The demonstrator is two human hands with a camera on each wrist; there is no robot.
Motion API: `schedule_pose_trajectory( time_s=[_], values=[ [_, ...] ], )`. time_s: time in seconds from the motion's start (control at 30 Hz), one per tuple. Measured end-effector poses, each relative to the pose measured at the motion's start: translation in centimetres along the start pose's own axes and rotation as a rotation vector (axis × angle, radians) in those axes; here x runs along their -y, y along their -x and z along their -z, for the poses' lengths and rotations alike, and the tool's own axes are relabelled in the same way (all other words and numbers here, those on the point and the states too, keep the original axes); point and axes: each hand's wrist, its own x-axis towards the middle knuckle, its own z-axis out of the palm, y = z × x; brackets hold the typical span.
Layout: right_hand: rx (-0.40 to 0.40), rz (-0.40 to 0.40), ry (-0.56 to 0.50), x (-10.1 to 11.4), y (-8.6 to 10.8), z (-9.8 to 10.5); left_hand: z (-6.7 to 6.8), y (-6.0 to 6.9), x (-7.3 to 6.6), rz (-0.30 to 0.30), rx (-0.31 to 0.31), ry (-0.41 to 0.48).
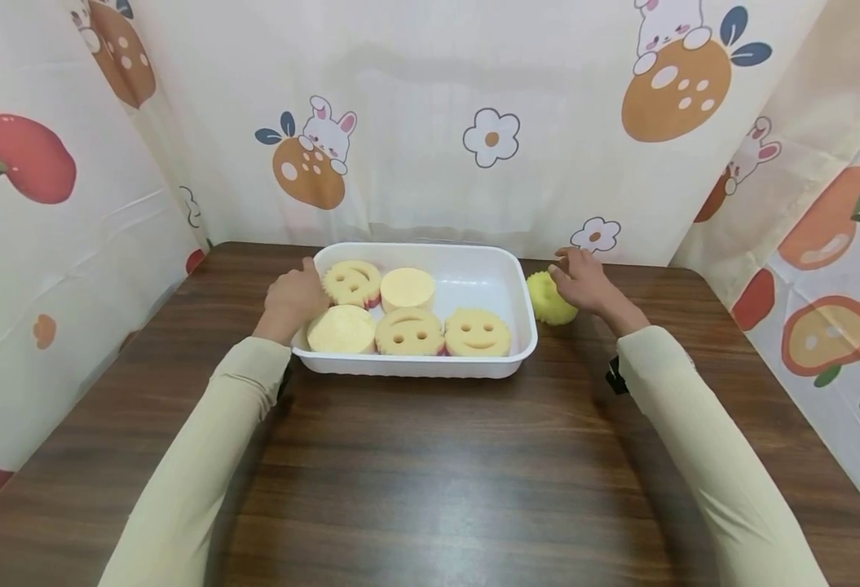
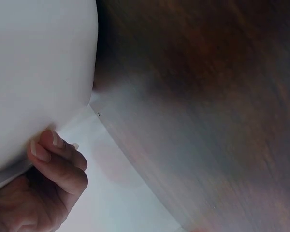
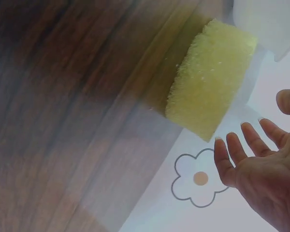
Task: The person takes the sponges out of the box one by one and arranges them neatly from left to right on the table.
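Observation:
A white plastic tray (image 1: 415,364) holds several round pale-yellow sponges. Some, like the front-right smiley sponge (image 1: 477,332), have cut-out faces; others, like the plain sponge (image 1: 341,329), show a smooth top. At the tray's left end, my left hand (image 1: 296,300) grips the rim. The left wrist view has its curled fingers (image 2: 58,162) against the tray's outer wall. A yellow sponge (image 1: 549,298) with a rough edge lies on the table beside the tray's right end. My right hand (image 1: 584,281) hovers just over it, fingers spread and apart from it in the right wrist view.
The dark wood-grain table (image 1: 430,481) spreads in front of the tray. Behind it hangs a printed curtain (image 1: 415,163) with rabbits, fruit and flowers, close to the tray's far side. More printed cloth (image 1: 63,269) closes off the left side, and the right side too.

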Motion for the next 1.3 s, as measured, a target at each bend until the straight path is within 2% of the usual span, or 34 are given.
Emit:
schedule_pose_trajectory(
  time_s=[0.3,0.57,0.73,1.3],
  values=[
    [-0.022,0.006,0.030,0.8,0.0,0.1,0.0,0.1,-0.1,-0.005,-0.001,0.004],
    [-0.022,0.042,-0.020,2.0,-0.1,0.3,-0.1,0.1,0.0,0.003,0.000,0.008],
    [-0.001,0.032,-0.052,2.8,0.0,0.1,-0.1,0.1,0.0,0.009,0.007,0.007],
    [-0.012,0.064,-0.061,3.9,-0.6,-0.4,0.0,0.0,-0.1,0.019,0.006,0.011]
  ],
)
